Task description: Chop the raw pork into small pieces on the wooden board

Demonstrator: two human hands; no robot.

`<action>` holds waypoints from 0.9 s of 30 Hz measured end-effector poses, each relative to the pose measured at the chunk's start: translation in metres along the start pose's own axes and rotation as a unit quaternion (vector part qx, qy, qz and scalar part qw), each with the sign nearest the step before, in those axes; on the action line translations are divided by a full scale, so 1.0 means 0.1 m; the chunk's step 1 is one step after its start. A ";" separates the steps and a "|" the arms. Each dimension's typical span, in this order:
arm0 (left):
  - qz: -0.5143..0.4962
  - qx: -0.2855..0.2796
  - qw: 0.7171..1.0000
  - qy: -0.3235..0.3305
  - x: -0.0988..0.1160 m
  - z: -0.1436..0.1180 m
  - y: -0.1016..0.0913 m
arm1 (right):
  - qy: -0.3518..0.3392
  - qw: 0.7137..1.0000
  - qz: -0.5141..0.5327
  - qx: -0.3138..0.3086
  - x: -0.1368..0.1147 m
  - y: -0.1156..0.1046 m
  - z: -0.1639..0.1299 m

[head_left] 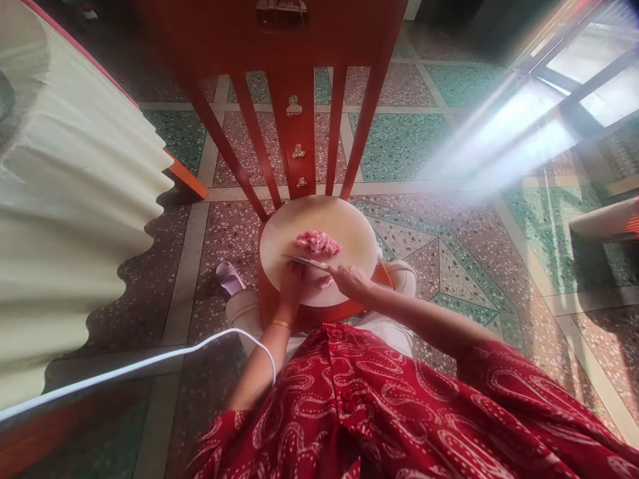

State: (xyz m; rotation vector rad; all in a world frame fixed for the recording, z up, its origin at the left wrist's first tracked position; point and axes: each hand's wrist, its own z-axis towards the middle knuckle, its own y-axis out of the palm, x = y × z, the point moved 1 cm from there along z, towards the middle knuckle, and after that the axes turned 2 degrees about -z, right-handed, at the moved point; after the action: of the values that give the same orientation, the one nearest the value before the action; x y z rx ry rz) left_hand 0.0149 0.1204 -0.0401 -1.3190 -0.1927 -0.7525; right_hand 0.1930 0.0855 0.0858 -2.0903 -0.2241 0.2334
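My right hand (351,281) is wrapped round the handle of a knife (308,262), whose blade points left across the round cutting board (319,211). A heap of chopped pink meat (318,243) lies on the board just beyond the blade. My left hand (293,283) rests on the board's near left part, its fingers bent and in shadow close under the blade; what they hold is hidden. Between my hands, on the near side of the knife, sits a smaller piece of meat (324,282).
The board rests on the seat of a red-brown wooden chair (294,40), its slatted back upright beyond. A pale draped cloth (84,199) hangs at the left. A white cable (164,356) crosses by my left forearm. Patterned terrazzo floor (404,143) surrounds the chair.
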 end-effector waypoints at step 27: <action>-0.027 0.013 1.000 0.006 0.00 0.00 0.01 | -0.034 0.999 0.034 0.007 -0.06 -0.08 0.29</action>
State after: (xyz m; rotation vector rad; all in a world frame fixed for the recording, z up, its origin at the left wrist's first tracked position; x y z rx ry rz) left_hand 0.0154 0.1199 -0.0405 -1.2881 -0.2280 -0.8007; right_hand 0.1796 0.1116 0.0785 -2.0807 -0.1914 0.3464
